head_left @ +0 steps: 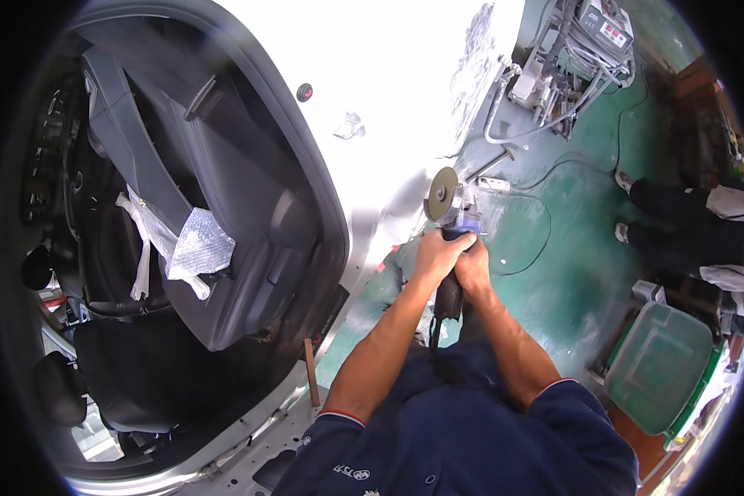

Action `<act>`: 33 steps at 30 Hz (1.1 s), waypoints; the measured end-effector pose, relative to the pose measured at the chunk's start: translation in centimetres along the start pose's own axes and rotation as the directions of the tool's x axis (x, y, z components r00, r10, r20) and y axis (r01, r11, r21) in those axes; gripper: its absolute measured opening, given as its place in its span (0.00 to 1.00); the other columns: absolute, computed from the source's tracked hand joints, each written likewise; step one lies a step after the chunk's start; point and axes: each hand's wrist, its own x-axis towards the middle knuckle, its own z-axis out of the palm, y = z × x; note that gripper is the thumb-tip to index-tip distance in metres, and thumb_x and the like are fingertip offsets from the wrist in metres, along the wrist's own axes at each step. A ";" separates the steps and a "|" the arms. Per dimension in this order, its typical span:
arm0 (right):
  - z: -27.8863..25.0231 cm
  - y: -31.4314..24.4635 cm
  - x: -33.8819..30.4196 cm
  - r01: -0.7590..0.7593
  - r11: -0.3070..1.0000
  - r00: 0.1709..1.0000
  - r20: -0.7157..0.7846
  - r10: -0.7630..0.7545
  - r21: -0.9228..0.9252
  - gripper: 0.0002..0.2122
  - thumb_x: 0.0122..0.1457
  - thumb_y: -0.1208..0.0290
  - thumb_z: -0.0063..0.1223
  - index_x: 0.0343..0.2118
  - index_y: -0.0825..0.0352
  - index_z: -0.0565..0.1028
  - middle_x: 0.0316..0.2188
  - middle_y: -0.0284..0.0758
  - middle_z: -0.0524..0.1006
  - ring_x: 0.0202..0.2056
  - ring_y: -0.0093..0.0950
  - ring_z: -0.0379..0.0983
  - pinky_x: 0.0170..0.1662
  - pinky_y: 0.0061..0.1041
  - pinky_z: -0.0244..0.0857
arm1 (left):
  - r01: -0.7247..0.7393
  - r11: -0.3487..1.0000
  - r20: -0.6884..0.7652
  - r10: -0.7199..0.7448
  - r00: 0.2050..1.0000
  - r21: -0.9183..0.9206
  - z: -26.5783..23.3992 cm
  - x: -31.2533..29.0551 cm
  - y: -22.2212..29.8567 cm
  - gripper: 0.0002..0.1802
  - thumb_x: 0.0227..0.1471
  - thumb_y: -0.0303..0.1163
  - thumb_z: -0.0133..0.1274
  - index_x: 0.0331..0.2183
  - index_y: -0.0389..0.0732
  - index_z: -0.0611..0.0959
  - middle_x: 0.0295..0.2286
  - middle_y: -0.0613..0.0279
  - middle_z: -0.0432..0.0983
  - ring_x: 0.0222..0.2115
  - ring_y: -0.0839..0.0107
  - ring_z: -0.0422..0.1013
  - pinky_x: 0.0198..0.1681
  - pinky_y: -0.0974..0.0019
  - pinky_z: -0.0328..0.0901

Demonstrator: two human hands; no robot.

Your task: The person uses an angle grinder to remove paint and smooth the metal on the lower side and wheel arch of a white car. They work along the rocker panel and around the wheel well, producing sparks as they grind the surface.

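Both my hands are wrapped round an angle grinder (468,222) with a blue-grey head and a dark body. My left hand (435,255) grips it from the left, and my right hand (472,266) closes on it from the right, close against the left. The round cutting disc (443,195) faces up and left, beside the white car body (388,149). I cannot tell whether the disc touches the metal or spins. A cord (436,332) runs from the grinder's rear toward me.
The open car doorway at left shows a dark seat (223,165) with bubble wrap (200,245). A hammer (489,164) lies on the green floor (546,198). Beyond stands a machine with cables (608,29). At right are another person's legs (665,198) and a green-lidded bin (661,364).
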 end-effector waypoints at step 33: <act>0.8 5.6 -4.7 -0.098 0.995 0.995 0.001 0.098 0.002 0.23 0.57 0.61 0.61 0.48 0.76 0.74 0.40 0.52 0.81 0.41 0.41 0.81 0.44 0.38 0.73 | 0.108 0.993 0.041 -0.106 0.994 -0.042 0.1 -3.9 -4.9 0.26 0.50 0.42 0.70 0.45 0.33 0.87 0.38 0.55 0.85 0.38 0.67 0.79 0.44 0.62 0.71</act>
